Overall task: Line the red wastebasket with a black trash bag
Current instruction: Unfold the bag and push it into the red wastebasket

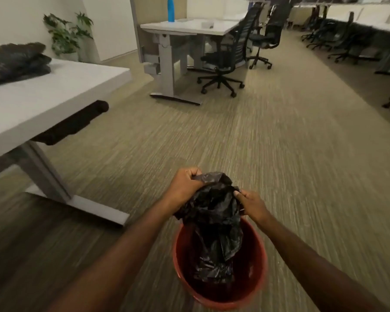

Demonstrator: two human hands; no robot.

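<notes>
Item: crumpled black plastic trash bag (214, 212), tail dangling into round red wastebasket (260, 275). My left hand (185, 185) and right hand (249, 203) pinch its mouth, parting it for lining.

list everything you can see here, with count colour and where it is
wastebasket: one, red, on the carpet at bottom centre
trash bag: one, black, crumpled, held over the wastebasket with its lower end hanging inside
pile of bags: one heap, black, on the near desk at far left
near desk: one, white top, left side
far desk: one, white top, upper centre
bottle: one, blue, upright on the far desk
office chairs: several, black, by the far desk and along the right
plant: one, green, by the wall at upper left
left hand: gripping the bag's top
right hand: gripping the bag's top
</notes>
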